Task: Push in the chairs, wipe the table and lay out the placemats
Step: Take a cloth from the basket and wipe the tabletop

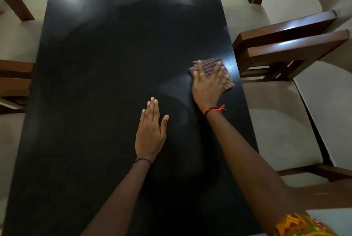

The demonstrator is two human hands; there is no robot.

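Table point(114, 83), cloth point(213, 65) beside chair point(289, 45)

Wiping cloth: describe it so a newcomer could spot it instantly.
Start at the long black table and go to its right edge, beside the brown wooden chair. The cloth lies flat there under the right hand. It is the only checked, purplish thing on the table.

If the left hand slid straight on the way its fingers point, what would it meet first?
Nothing visible. The left hand lies flat on the table, fingers pointing toward its far end; only bare tabletop shows along that line. The cloth lies off to the right.
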